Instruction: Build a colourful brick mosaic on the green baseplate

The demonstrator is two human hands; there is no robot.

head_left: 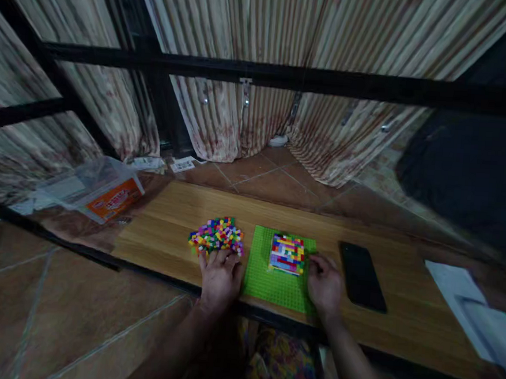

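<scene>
A heap of small multicoloured toy bricks lies on the wooden table. My left hand rests at the heap's near edge, palm down, fingers stretched onto the bricks and slightly apart. Right of the heap is a bright green studded baseplate. On it stands a squarish block built from rows of coloured bricks. My right hand is over the plate's right edge, close beside the built block. Its fingers are curled with thumb and forefinger together; whatever they may hold is too small to make out.
A black phone lies right of my right hand, with white papers farther right. On the tiled floor at left sits a clear plastic box with an orange label. Behind the table, striped curtains hang beyond a dark metal bar.
</scene>
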